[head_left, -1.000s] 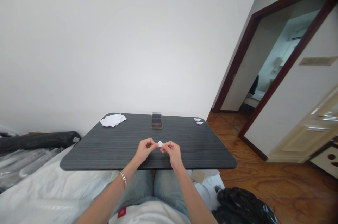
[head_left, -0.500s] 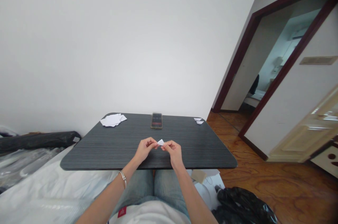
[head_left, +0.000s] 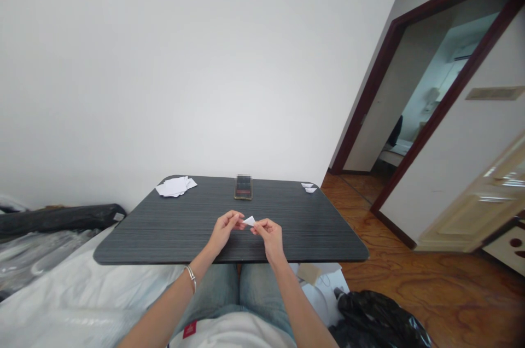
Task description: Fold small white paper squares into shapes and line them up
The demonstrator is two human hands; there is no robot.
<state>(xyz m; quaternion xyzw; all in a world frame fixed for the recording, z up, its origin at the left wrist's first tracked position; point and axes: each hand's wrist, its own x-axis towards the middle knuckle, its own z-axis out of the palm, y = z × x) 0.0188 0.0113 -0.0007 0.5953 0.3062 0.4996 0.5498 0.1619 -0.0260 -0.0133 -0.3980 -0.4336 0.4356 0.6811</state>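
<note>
A small piece of white paper (head_left: 249, 220), folded to a triangle, is held just above the near middle of the dark table (head_left: 184, 233). My right hand (head_left: 269, 234) pinches its right corner between thumb and forefinger. On the other side, the bent fingers of my left hand (head_left: 225, 228) are closed at the paper's left tip, where the exact contact is too small to make out. A loose pile of white paper pieces (head_left: 174, 186) lies at the far left corner. Two small folded papers (head_left: 308, 188) rest at the far right corner.
A phone (head_left: 243, 187) stands at the table's back, near the white wall (head_left: 246, 63). Plastic-wrapped items (head_left: 82, 293) lie to the left. Below on the right are a black plastic bag (head_left: 377, 318) and a cardboard piece (head_left: 308, 273). A doorway opens farther right.
My left fingers have shifted slightly up and back along the paper, so more of its left side shows. My right hand has stayed nearly still, pinching the paper.
</note>
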